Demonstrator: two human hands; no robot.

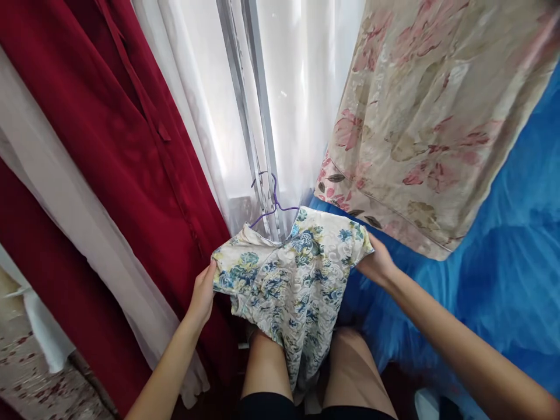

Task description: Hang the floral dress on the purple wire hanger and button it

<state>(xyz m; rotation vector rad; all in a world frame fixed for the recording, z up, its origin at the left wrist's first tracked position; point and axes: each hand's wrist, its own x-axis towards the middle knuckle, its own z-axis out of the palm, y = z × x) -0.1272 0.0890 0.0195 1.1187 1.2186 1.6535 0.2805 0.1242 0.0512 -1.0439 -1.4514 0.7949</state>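
Note:
A white blouse (297, 280) with blue, green and yellow flowers hangs on a purple hanger (276, 198) in front of me. The hanger's hook rises above the V-shaped neckline. My left hand (205, 289) pinches the end of the left sleeve, its thumb at the fabric's edge. On the other side, my right hand (376, 259) grips the right sleeve, with its fingers partly hidden behind the cloth. Between both hands the shoulders are spread wide, and the lower part falls in folds between my knees.
Red curtains (118, 146) and pale drapes stand at left. A sheer white curtain (293, 87) and grey straps (245, 76) hang ahead. At right, a beige flowered cloth (406, 128) hangs over blue ruffled fabric (494, 262).

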